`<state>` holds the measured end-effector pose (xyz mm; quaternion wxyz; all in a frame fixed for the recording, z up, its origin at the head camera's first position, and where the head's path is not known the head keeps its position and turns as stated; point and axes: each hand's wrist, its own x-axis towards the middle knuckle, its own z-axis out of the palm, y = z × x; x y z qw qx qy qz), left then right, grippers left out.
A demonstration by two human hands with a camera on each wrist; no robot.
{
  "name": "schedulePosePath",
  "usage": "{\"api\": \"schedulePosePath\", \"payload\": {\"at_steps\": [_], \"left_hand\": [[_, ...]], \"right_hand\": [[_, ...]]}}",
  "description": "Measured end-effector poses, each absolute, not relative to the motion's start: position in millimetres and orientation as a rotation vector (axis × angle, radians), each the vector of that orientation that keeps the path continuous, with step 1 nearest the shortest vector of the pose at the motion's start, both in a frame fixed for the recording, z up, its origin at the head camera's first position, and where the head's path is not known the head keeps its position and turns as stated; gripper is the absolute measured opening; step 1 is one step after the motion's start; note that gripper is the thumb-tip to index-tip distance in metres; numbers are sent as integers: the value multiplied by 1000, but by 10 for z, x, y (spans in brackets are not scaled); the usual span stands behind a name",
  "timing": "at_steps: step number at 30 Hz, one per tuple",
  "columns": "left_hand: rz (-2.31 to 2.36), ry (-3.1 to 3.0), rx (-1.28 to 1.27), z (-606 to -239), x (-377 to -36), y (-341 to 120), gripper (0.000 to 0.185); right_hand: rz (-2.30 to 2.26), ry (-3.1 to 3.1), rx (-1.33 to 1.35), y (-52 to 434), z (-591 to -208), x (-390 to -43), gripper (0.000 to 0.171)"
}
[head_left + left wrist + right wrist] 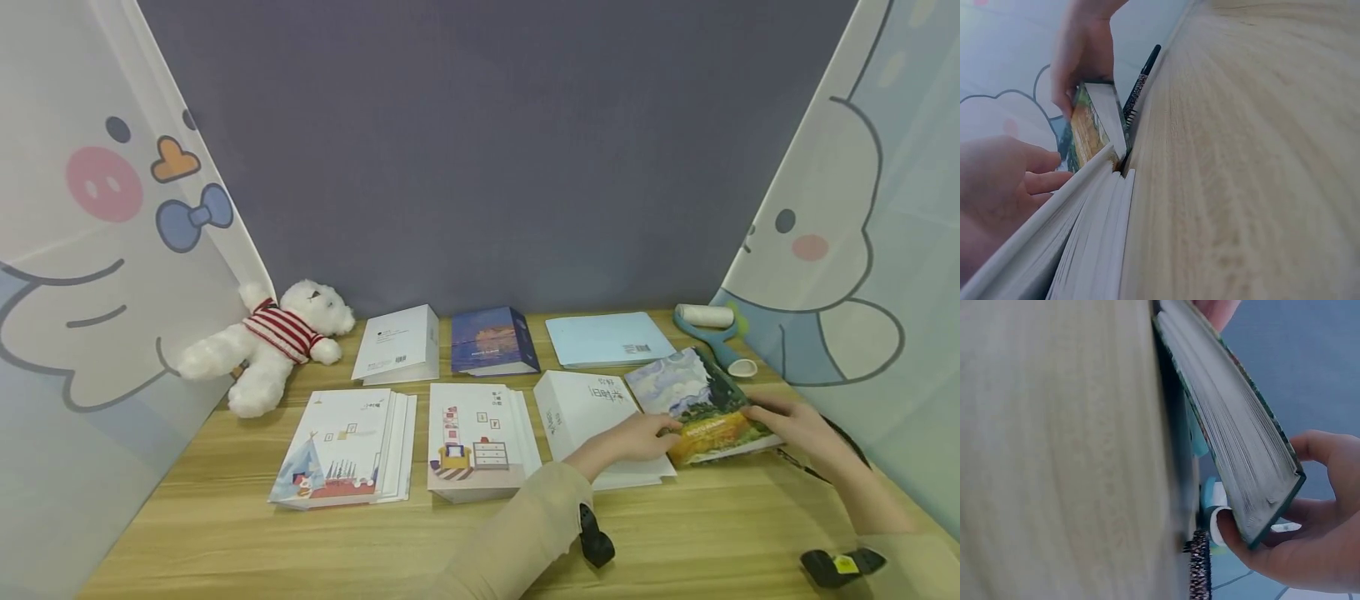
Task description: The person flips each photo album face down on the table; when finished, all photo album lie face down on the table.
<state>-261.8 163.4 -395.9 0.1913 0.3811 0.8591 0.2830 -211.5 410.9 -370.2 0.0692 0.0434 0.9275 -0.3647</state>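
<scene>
Both hands on the painted-cover book [705, 408] at the right side of the wooden table [465, 542]. Right hand [798, 425] grips its right edge, fingers curled under the corner, thumb on the cover; the right wrist view shows that edge lifted off the table, page block tilted. Left hand [637, 437] has fingers extended to the book's left edge, touching the cover; whether they actually pinch it I cannot tell.

Largest to smallest:
- table: bare wood along the whole near edge, open strip in front of the book rows.
- curtains with cartoon prints close both sides; the right curtain [862, 275] is near the book.
- back row: white book [397, 343], dark blue book [492, 340], pale blue book [609, 338], edges apart.
- front row: stack with tent cover [345, 446], stack with armchair cover [480, 442], white stack [592, 417]. Narrow gaps between. The painted-cover book overlaps the white stack's right edge.
- teddy bear [273, 342] at the far left, against the left curtain.
- lint roller [712, 329] at the back right, just behind the book's far corner.
- dark pen-like item [1141, 84] on the table beside the book's right edge, under the right hand.
</scene>
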Motion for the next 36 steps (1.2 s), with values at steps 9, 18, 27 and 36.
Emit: {"api": "schedulePosePath", "payload": {"at_steps": [9,18,27,36], "left_hand": [[703,2448,1139,-3938,-2608,1599,37],[586,2451,1179,-3954,-2607,1608,36],[618,2419,1201,-3969,-2623,1591,37],[923,2313,1150,-3960,-2650,1477,39]], "right_hand": [[-917,2891,57,4052,-3773,-2122,68],[-826,2942,-56,4014,-3752,-2135,62],[-782,2964,-67,4060,-3766,-2122,63],[-685,3086,-15,4019,-3733,-2113,60]]}}
